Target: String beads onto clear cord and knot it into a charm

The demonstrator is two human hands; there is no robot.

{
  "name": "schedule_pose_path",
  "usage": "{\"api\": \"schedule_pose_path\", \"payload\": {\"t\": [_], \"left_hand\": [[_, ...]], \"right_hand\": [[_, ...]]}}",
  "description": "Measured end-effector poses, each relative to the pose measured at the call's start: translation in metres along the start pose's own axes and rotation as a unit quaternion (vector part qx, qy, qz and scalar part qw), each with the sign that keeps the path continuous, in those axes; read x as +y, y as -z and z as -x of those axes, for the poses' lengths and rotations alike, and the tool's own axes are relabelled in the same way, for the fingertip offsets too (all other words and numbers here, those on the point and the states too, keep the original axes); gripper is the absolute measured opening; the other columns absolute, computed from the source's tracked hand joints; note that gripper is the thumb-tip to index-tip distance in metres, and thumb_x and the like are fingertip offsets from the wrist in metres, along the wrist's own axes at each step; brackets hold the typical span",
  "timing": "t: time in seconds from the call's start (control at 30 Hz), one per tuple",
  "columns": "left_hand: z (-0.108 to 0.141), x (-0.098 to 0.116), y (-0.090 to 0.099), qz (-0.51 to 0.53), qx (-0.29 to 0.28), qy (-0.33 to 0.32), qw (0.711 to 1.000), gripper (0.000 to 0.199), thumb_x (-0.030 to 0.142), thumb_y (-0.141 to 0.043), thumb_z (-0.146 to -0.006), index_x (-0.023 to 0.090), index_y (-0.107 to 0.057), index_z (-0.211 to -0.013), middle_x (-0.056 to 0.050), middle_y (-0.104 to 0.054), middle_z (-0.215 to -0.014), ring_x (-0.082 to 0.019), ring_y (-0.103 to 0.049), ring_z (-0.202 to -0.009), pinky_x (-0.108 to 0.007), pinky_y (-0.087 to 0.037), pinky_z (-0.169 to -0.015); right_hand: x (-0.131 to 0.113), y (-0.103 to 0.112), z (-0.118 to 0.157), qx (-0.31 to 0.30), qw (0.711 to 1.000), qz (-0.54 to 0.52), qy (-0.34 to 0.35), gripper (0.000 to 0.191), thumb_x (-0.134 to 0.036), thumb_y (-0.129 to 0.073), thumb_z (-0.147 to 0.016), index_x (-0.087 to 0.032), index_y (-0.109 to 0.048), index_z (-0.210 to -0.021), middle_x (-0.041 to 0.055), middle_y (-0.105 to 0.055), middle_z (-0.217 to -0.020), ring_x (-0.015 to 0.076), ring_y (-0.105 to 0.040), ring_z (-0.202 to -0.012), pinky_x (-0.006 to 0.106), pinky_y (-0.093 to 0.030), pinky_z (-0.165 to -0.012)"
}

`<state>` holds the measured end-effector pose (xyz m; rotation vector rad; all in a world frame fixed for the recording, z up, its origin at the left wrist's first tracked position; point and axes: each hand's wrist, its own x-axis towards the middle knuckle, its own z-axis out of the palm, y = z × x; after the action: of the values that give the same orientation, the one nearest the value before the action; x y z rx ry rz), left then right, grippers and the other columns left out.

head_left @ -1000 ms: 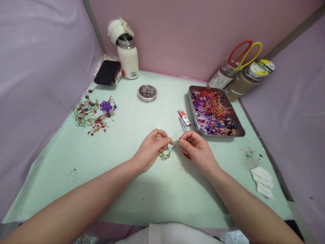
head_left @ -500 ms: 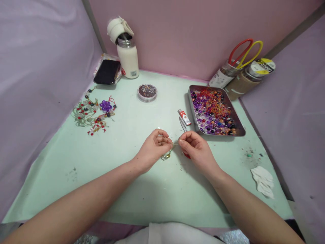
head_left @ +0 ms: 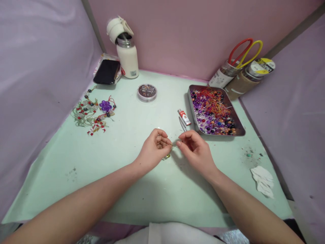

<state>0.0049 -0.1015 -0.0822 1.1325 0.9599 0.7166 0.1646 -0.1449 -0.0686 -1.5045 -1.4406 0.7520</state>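
Note:
My left hand (head_left: 157, 145) pinches a thin greenish cord (head_left: 174, 146) between thumb and fingertips. Close by on the right, my right hand (head_left: 194, 147) has its thumb and index finger at the same cord, with the other fingers curled. Below my left fingertips is a small cluster of clear and yellowish beads (head_left: 166, 157), partly hidden by that hand. Scissors (head_left: 182, 124) lie just beyond my right hand, which covers their handles; only the blades show. A red and white lighter (head_left: 184, 117) rests beside the blades.
A metal tray (head_left: 238, 129) of beads and tangled cords stands at the right. Beaded strings (head_left: 85, 113) lie at the left. Farther back are a round tin (head_left: 147, 93), a phone (head_left: 107, 72), an open white bottle (head_left: 128, 61) and two jars (head_left: 241, 83). A crumpled tissue (head_left: 262, 181) lies near the right edge.
My right hand has shifted slightly left, closer to my left hand, and now covers the red scissor handle. The bead cluster shows less under my left hand.

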Motion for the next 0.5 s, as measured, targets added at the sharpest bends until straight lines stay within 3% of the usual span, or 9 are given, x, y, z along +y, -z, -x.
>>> {"api": "schedule_pose_path", "payload": {"t": [0.1, 0.17, 0.33, 0.5], "left_hand": [[0.0029, -0.0037, -0.0009, -0.072, -0.012, -0.046, 0.996, 0.031, 0.013, -0.058, -0.074, 0.024, -0.042, -0.098, 0.004, -0.062, -0.081, -0.01, -0.054, -0.068, -0.025, -0.042, -0.067], [0.0045, -0.005, -0.0015, -0.115, -0.021, -0.057, 0.992, 0.035, 0.011, -0.055, -0.073, 0.025, -0.04, -0.102, 0.004, -0.063, -0.081, -0.011, -0.054, -0.07, -0.025, -0.042, -0.068], [0.0059, -0.0045, -0.0023, -0.164, -0.024, -0.053, 0.985, 0.039, 0.01, -0.054, -0.072, 0.025, -0.039, -0.104, 0.005, -0.063, -0.082, -0.011, -0.054, -0.07, -0.025, -0.041, -0.066], [0.0038, -0.002, -0.0024, -0.102, 0.007, -0.023, 0.995, 0.036, 0.012, -0.057, -0.072, 0.024, -0.041, -0.101, 0.004, -0.062, -0.08, -0.01, -0.054, -0.069, -0.025, -0.043, -0.066]], "right_hand": [[0.0003, -0.0019, 0.0034, 0.014, 0.985, 0.116, 0.126, 0.011, -0.022, -0.063, -0.083, -0.021, -0.06, -0.093, 0.0049, -0.057, -0.092, 0.0185, -0.055, -0.084, 0.035, -0.043, -0.075], [0.001, -0.0039, 0.006, 0.003, 0.975, 0.159, 0.158, 0.011, -0.022, -0.063, -0.084, -0.022, -0.062, -0.094, 0.005, -0.057, -0.093, 0.0201, -0.055, -0.089, 0.038, -0.041, -0.079], [0.0034, -0.0079, 0.0092, -0.036, 0.974, 0.167, 0.148, 0.006, -0.02, -0.06, -0.087, -0.022, -0.063, -0.092, 0.0033, -0.057, -0.088, 0.0192, -0.054, -0.088, 0.038, -0.039, -0.08], [0.0048, -0.0072, 0.0083, -0.026, 0.975, 0.153, 0.159, 0.007, -0.016, -0.057, -0.087, -0.021, -0.061, -0.088, 0.0032, -0.056, -0.087, 0.0187, -0.054, -0.087, 0.037, -0.039, -0.08]]}}
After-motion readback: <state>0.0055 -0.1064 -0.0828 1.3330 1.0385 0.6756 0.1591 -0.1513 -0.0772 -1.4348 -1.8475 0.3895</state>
